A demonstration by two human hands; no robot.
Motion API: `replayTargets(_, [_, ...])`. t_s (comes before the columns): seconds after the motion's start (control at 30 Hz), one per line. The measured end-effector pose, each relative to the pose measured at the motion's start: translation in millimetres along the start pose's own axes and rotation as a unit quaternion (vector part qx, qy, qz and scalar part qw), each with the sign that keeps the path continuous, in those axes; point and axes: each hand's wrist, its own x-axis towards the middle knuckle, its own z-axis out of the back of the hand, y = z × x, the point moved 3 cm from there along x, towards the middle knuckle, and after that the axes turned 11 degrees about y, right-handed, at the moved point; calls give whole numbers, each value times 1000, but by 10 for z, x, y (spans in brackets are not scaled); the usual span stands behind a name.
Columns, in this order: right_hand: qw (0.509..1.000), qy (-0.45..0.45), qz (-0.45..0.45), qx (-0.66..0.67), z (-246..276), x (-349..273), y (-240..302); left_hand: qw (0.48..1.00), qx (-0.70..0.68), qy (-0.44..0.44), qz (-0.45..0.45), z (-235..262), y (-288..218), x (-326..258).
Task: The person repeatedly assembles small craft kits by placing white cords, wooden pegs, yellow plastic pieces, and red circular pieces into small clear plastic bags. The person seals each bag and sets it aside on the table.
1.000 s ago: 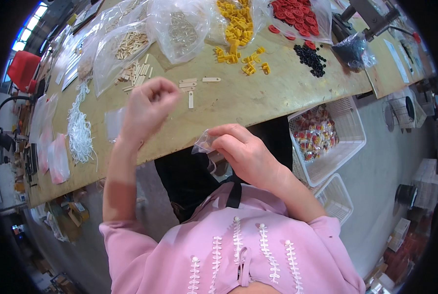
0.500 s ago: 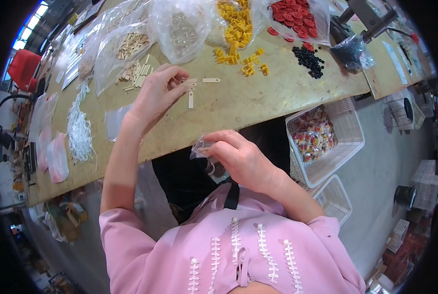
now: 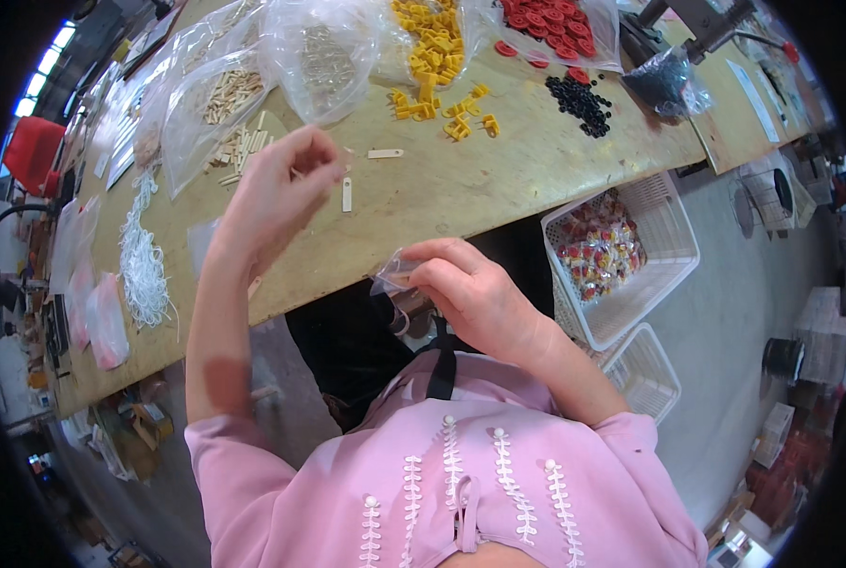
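Note:
Above the worktable (image 3: 300,270), my left hand (image 3: 288,185) is closed, its fingers curled inward. Whatever those fingers hold is hidden behind them. Just right of it lie a small pale wooden strip (image 3: 385,153) with a hole at one end and a second such strip (image 3: 347,195), turned the other way. Near the table's front edge, over my lap, my right hand (image 3: 475,293) pinches a small clear plastic bag (image 3: 388,278). Something pale shows inside the bag, partly covered by the fingers. A pile of short wooden sticks (image 3: 243,150) sits beyond my left hand.
Along the back stand clear bags of wooden pegs (image 3: 233,95), yellow plastic parts (image 3: 432,43) and red wheels (image 3: 551,28). Small black rings (image 3: 581,104) are heaped nearby. A bundle of white string (image 3: 145,256) lies left. A white crate (image 3: 622,327) of packed items stands at right below.
My left hand has drawn back from the wooden strips, and the strips between its fingers have gone from the tabletop. My right hand still pinches the bag. The view has shifted slightly.

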Motion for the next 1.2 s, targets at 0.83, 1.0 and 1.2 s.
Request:
replayTargets(0.83, [997,-71,4,-29,204,40,-30,966,187,-146,-100,185,15,307])
replayTargets(1.0, [996,-85,-3,-29,223,-37,-72,948,263,-126,-129,355,67,1024])
replayTargets(1.2, [995,-89,-12,-32,288,-125,-173,945,318,-44,-64,518,299,1379])
